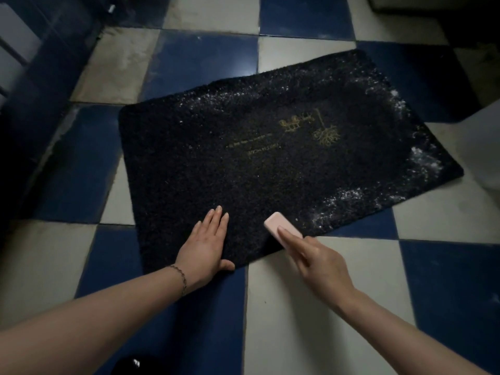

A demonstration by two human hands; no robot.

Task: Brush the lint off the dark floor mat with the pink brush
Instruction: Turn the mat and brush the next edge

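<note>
The dark mat (270, 163) lies flat and skewed on a floor (311, 307) of blue and pale checkered tiles. Both of the person's hands work at its near edge.

The left hand (205, 244) lies palm down on the mat, fingers straight and close together, the thumb spread out along the mat's near border. It holds nothing; it presses flat on the pile. A thin bracelet (180, 277) circles its wrist.

Just to the right of that hand, the right hand (316, 258) grips the pink brush (281, 228). Its fingers curl around the near end of the brush and the forefinger lies stretched along the top. The brush is a small rounded block, tilted up and to the left from the hand, with its underside down on the mat right at the near edge. A strip of bare mat separates the 2 hands.

White lint (422, 161) clings to the mat well beyond the right hand, in a band along the far and right borders, thickest near the right corner. A lighter scatter runs from just past the brush toward that corner. The part of the mat around the left hand looks dark, with little lint showing.

Gold lettering and a small gold design (308, 128) sit in the middle of the mat, ahead of both hands. The lettering is too small to read.
</note>
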